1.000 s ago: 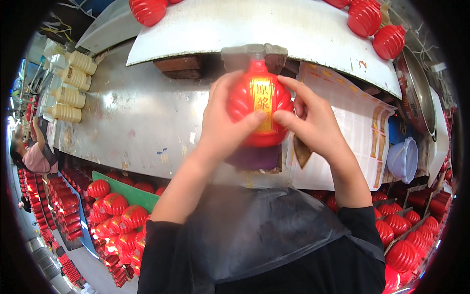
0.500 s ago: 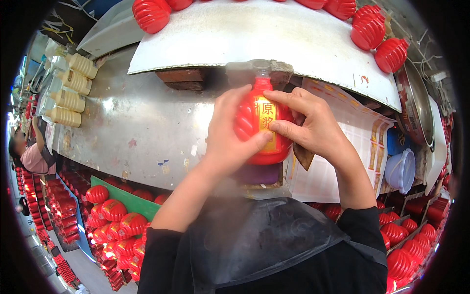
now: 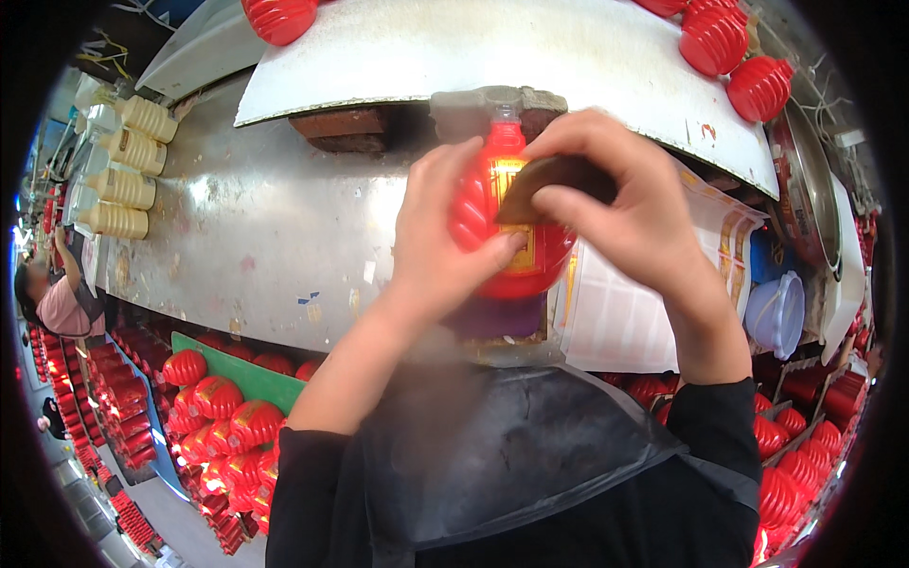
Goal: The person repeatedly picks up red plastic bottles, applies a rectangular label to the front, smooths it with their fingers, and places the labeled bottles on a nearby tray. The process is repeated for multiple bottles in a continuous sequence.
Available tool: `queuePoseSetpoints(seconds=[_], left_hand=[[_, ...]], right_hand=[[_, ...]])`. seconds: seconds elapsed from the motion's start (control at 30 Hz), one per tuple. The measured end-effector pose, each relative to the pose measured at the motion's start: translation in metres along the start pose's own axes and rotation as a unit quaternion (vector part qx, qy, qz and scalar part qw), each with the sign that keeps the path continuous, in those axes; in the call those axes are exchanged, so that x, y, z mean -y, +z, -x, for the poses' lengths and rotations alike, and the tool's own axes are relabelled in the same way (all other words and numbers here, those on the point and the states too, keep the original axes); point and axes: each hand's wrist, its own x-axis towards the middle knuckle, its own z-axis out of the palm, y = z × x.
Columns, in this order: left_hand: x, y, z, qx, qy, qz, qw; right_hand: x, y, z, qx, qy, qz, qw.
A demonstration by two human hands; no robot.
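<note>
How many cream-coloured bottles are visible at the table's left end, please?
4, in a row, far to near: first bottle, second bottle, third bottle, fourth bottle. Others may be hidden behind.

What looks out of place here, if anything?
A white scrap and blue fragments litter the metal tabletop left of the red bottle, standing out against the grey surface. I see no clear spill.

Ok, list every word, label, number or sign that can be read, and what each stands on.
Yellow label on the red bottle: partly covered by the dark tool and blurred; no text quoted.
Pale sheet at right: yellow strips, any lettering too small to read.
Cream bottles at far left: any markings too small to read.
No other text is clearly readable.
</note>
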Motion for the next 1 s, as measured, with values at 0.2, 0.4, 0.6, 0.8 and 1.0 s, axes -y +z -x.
queuePoseSetpoints(seconds=[0.2,0.4,0.6,0.8,1.0], left_hand=[[0.005,-0.001,0.007,0.001,-0.035,0.073,0.997],[0.007,-0.002,0.014,0.018,-0.115,0.238,0.964],[0.005,-0.002,0.015,0.041,-0.129,0.245,0.96],[0.006,-0.004,0.01,0.032,-0.117,0.194,0.973],[-0.001,-0.008,0.006,0.051,-0.17,0.31,0.934]], right_hand=[[-0.009,0.008,0.008,-0.098,-0.193,0.271,0.938],[0.015,0.039,0.064,0.016,-0.332,0.199,0.922],[-0.001,0.025,0.064,-0.142,-0.11,0.131,0.975],[0.011,0.042,0.072,0.018,-0.275,0.125,0.953],[-0.001,0.027,0.028,-0.056,-0.058,0.093,0.992]])
